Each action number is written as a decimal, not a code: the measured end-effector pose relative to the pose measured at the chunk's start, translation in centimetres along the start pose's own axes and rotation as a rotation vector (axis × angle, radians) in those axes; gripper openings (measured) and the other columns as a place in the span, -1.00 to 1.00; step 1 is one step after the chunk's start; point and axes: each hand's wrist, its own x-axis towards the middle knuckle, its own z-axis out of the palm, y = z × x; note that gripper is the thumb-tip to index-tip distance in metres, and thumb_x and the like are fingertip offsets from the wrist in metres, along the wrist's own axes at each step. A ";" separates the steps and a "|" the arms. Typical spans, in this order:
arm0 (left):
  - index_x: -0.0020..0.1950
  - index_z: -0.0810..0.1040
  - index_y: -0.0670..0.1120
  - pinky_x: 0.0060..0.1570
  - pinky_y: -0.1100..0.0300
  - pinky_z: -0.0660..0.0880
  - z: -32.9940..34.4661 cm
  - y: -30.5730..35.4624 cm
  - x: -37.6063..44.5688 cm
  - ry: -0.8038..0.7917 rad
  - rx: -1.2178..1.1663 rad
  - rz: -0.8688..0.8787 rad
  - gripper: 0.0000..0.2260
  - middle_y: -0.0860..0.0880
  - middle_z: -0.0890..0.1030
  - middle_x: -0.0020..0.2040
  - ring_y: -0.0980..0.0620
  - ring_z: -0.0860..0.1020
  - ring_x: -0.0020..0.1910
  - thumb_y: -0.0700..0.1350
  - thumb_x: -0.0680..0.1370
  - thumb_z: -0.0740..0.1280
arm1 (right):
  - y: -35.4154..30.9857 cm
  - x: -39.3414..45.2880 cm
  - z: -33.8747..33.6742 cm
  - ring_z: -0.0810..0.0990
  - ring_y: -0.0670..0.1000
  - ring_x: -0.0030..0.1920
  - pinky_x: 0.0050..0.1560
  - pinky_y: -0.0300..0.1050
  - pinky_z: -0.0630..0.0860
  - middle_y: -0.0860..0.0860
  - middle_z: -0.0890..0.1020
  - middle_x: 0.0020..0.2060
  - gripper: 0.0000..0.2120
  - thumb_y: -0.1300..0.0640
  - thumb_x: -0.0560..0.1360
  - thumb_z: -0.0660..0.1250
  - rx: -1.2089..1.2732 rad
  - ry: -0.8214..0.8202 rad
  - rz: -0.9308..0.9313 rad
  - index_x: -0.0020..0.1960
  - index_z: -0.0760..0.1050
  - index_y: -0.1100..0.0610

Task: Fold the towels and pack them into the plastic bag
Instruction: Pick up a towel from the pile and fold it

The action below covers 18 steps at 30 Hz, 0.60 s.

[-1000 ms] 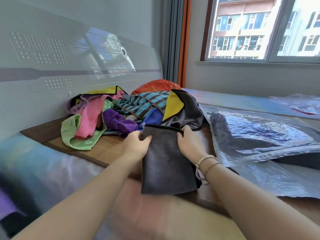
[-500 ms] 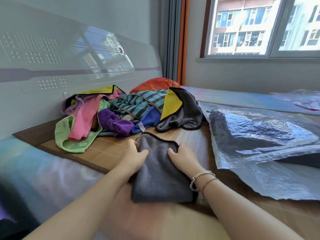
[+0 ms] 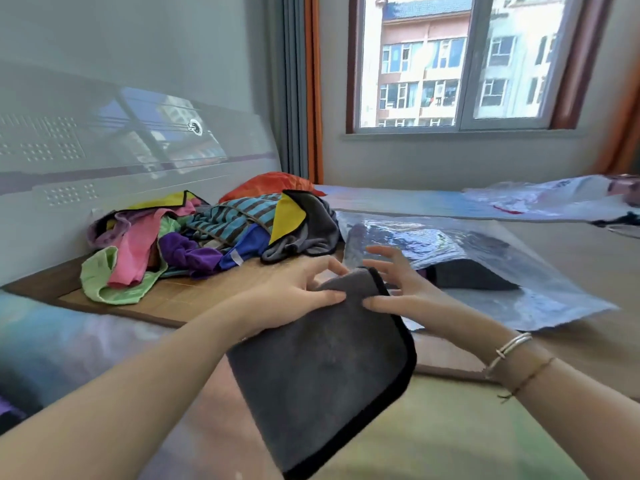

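A folded grey towel (image 3: 322,368) with black edging hangs tilted in front of me, lifted off the mat. My left hand (image 3: 298,289) pinches its top edge, thumb on the near side and fingers behind. Beside the towel's top right corner is my right hand (image 3: 405,289), fingers spread straight and only the thumb touching the edge. The clear plastic bag (image 3: 519,299) lies flat just right of my hands, with a dark folded towel (image 3: 467,277) inside. A pile of unfolded coloured towels (image 3: 207,233) sits at the back left.
A woven wooden mat (image 3: 194,296) lies under the pile. The glossy headboard (image 3: 138,161) stands at left, and a window (image 3: 450,64) is on the far wall. Another crumpled plastic bag (image 3: 554,199) lies at the far right.
The grey towel has been raised off the mat and swung toward the bag. My right hand has let go of its grip and spread its fingers; the left hand keeps holding the top edge.
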 end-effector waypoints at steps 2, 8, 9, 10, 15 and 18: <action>0.12 0.48 0.18 0.07 -0.22 0.56 2.4 2.0 0.9 -0.057 0.032 0.038 -0.86 -0.09 0.69 0.02 -0.16 0.66 -0.02 0.03 0.57 0.33 | -0.5 -2.4 -2.0 0.58 -0.11 0.11 0.11 -0.17 0.52 -0.05 0.57 0.14 -0.45 0.11 0.38 0.42 -0.087 -0.072 0.033 0.30 0.32 -0.16; 0.18 0.39 0.03 0.05 -0.02 0.60 7.8 3.6 3.1 -0.147 0.070 -0.042 -0.64 -0.01 0.68 0.03 0.00 0.67 -0.02 -0.01 0.48 0.46 | 1.6 -7.4 -6.7 0.58 0.01 0.01 0.08 0.03 0.55 0.01 0.60 -0.01 -0.71 0.20 0.45 0.31 -0.225 0.221 0.105 0.12 0.39 0.00; 0.18 0.40 0.03 0.06 0.00 0.60 8.4 3.2 3.3 -0.188 0.113 -0.084 -0.61 -0.03 0.67 0.04 0.03 0.66 -0.01 -0.01 0.45 0.50 | 2.1 -8.0 -7.6 0.57 0.01 0.00 0.07 0.02 0.53 0.01 0.59 -0.03 -0.74 0.20 0.45 0.31 -0.256 0.287 0.113 0.11 0.38 0.02; 0.17 0.43 0.00 0.04 0.01 0.60 9.0 2.6 3.4 -0.233 0.142 -0.119 -0.61 -0.06 0.66 0.04 0.03 0.66 -0.01 -0.04 0.43 0.51 | 2.7 -8.5 -8.4 0.55 0.02 0.00 0.04 -0.01 0.50 0.01 0.57 -0.05 -0.75 0.21 0.45 0.31 -0.295 0.352 0.128 0.09 0.36 0.04; -0.11 0.51 -0.14 -0.20 0.26 0.44 11.1 1.3 5.2 -0.113 0.284 -0.012 -0.88 -0.06 0.56 -0.19 0.08 0.52 -0.19 -0.18 0.47 0.43 | 5.5 -10.1 -10.2 0.44 0.13 0.14 0.13 0.02 0.42 0.07 0.46 0.09 -0.61 0.23 0.38 0.30 -0.637 0.398 0.163 0.17 0.28 0.07; -0.23 0.48 -0.11 -0.22 0.16 0.35 12.0 1.3 6.8 0.060 0.472 0.165 -0.88 -0.02 0.51 -0.28 0.03 0.47 -0.22 -0.18 0.43 0.41 | 5.8 -9.4 -8.8 0.14 0.12 0.41 0.45 0.15 0.08 0.00 0.24 0.36 -0.34 0.14 0.33 0.32 -1.017 0.290 0.082 0.40 0.25 -0.05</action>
